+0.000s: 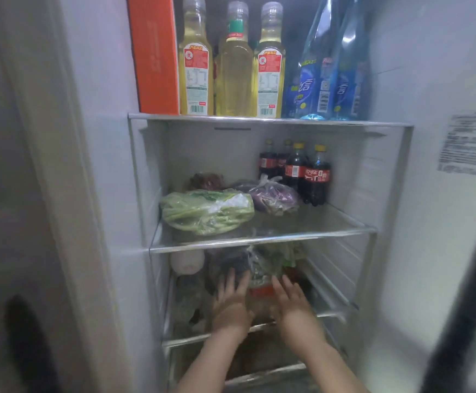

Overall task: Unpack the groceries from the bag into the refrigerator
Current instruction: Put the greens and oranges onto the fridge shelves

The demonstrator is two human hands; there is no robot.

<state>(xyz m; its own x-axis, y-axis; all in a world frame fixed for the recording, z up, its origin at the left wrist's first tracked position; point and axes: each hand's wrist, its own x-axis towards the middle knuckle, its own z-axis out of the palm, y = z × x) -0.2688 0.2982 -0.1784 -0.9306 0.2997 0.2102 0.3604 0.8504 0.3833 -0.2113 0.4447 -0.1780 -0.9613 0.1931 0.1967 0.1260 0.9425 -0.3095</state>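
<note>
An open fridge (109, 154) fills the view, white walls on both sides and 3 glass shelves stacked inside. Nearest, both forearms reach into the lowest shelf (327, 314). The left hand (231, 302) and right hand (293, 304) lie flat with fingers straight and slightly spread, one on each side of a clear bag (262, 276) of greens with something red at its base; the picture is too blurred to say whether they touch it. A pale round item (187, 262) sits to the left. On the middle shelf (262, 241) lie a greens bag (205, 211) and a purple bag (273, 197), with 4 cola bottles (313, 177) behind. On the top shelf (268, 120) stand an orange box (157, 55), 3 oil bottles (234, 63) and 2 blue bottles (330, 69).
</note>
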